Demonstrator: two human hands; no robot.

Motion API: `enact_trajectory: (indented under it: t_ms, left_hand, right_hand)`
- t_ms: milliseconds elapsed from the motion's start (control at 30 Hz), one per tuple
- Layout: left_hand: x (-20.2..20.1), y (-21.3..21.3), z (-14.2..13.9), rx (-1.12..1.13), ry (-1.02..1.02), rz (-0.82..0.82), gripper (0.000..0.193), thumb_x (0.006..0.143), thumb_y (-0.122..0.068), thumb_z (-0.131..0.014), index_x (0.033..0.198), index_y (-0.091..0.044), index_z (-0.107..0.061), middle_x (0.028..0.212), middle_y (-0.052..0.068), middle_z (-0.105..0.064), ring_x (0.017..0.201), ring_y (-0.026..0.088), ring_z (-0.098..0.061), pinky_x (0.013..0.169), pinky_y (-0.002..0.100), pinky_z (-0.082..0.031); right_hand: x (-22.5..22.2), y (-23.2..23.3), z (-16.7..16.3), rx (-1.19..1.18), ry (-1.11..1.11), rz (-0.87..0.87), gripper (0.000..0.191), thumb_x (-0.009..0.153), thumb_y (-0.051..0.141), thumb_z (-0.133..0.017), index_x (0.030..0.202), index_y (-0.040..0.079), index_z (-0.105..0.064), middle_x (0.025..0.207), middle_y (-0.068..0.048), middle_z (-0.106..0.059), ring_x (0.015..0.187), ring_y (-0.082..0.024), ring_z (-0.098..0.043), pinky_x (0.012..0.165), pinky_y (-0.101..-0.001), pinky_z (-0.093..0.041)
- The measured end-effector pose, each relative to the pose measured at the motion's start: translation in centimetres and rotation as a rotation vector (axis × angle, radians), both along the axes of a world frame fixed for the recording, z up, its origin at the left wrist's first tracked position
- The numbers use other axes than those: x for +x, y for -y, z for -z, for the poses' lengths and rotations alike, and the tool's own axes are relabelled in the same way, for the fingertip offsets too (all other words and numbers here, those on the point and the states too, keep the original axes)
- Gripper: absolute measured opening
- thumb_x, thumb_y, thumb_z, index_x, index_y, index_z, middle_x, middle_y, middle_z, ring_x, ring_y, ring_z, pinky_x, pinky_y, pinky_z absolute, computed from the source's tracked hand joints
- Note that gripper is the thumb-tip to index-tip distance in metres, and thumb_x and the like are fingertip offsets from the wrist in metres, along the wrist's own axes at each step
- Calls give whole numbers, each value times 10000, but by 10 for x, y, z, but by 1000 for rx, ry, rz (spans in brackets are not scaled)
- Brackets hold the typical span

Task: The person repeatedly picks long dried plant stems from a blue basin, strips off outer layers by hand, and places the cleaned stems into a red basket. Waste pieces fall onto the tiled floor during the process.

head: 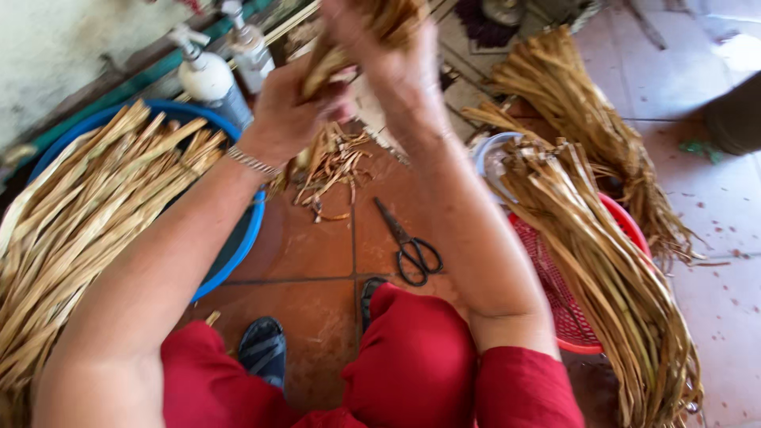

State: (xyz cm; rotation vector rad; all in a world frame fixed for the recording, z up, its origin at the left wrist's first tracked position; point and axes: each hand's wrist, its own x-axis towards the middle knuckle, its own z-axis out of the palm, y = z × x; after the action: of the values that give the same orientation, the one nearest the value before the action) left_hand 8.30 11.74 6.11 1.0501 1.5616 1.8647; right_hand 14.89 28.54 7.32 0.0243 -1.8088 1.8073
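Both my hands are raised over the tiled floor and work on one bundle of dried brown plant strips (372,32). My left hand (289,111) grips the lower part of the bundle; a metal bracelet (252,162) circles that wrist. My right hand (392,51) closes around the upper part, its fingers wrapped over the strips. Cut scraps of the same fibre (333,166) lie on the floor just below the hands. Black scissors (408,244) lie shut on the tiles, between my forearms.
A blue basin (238,254) at left holds many long dried strips (87,214). A red mesh basket (559,297) at right carries another sheaf (602,261). Two spray bottles (210,75) stand by the wall. More strips (571,95) lie at the back right.
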Motion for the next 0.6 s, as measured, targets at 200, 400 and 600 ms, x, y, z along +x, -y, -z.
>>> enact_trajectory:
  t_ms: [200,400,600]
  left_hand:
    - [-13,28,-17,99,156,-282,314,1042,-385,-742,969,-105,-622,742,-46,-569,642,80,-574,629,289,-569]
    - [-27,37,-32,88,210,-420,545,994,-714,-544,839,-196,-486,610,-76,-350,484,76,-392,446,316,-404]
    - [-57,57,-22,220,292,-402,607,1035,-698,-533,776,-171,-383,600,-57,-269,504,100,-278,482,316,-266]
  right_hand:
    - [12,68,37,163,-123,-306,1048,885,435,-864,1589,-1,-222,1476,-166,-458,1384,-299,-452,1123,-430,-423]
    - [7,102,79,-89,244,-543,523,1049,468,-621,1267,-7,-625,936,-86,-750,864,-138,-681,724,-309,-568]
    - [-6,127,91,-11,223,-414,365,1020,352,-647,1222,48,-637,828,-45,-682,708,-106,-642,607,-292,-546]
